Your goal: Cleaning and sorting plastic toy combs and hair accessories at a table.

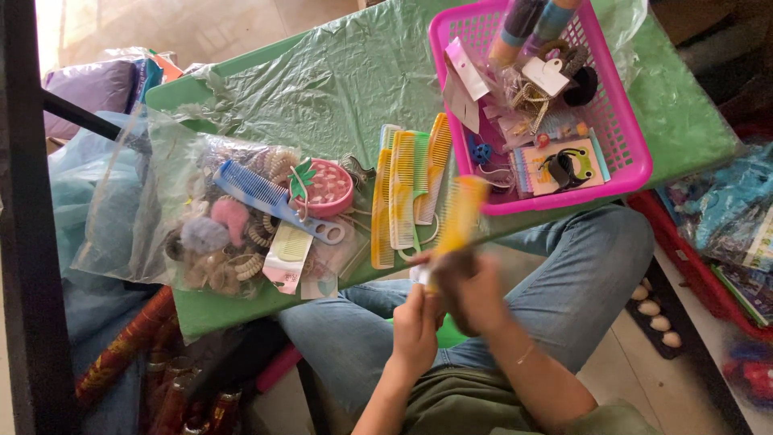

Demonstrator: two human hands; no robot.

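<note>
A clear plastic bag of hair ties and combs lies on the green counter. Left hand and right hand grip a blurred yellow comb. A pink basket holds hair accessories.

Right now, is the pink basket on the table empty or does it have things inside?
Not empty. The pink basket holds hair accessories, a carded item with a green frog and two bottles.

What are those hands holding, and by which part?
A yellow comb, blurred, gripped at its lower handle end by the right hand; the left hand is at that end too, its grip unclear.
</note>
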